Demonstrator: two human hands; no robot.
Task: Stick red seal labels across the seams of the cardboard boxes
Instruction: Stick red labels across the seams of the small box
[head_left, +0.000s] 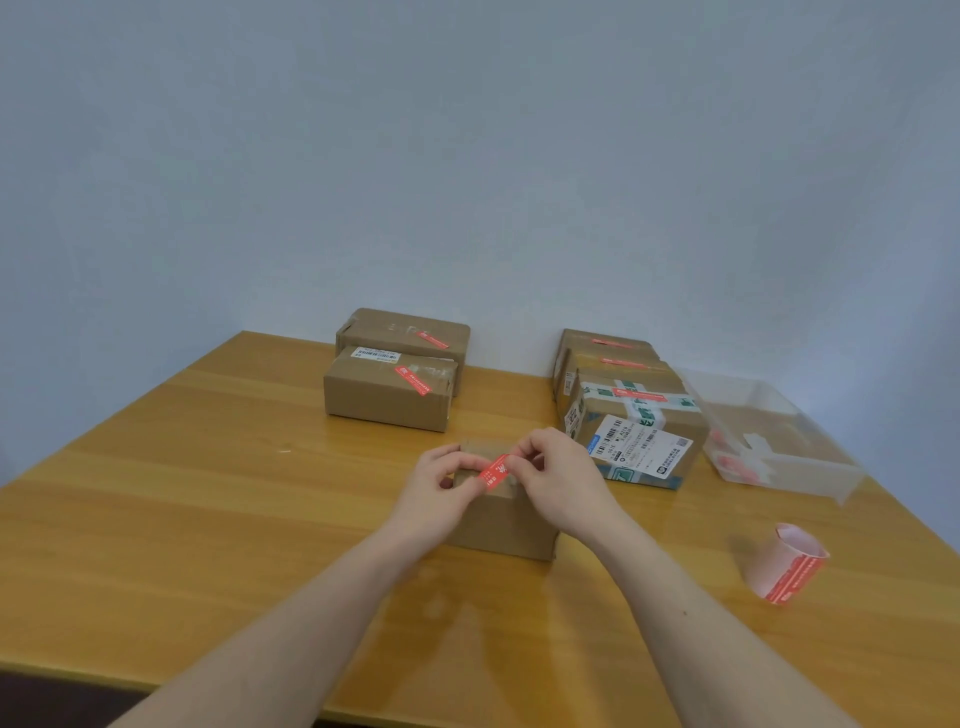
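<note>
Five boxes along the bench's far edge already sealed; my left hand (441, 475) and right hand (550, 470) pinch a red label (495, 472) over the unsealed box (501, 514) mid-bench, label roll (787, 564) near the right edge.

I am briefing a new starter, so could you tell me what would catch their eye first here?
First, both hands, left hand and right hand, pinching a red seal label over the small box at the table's centre. Behind stand already sealed boxes, and a label roll lies at the right.
</note>
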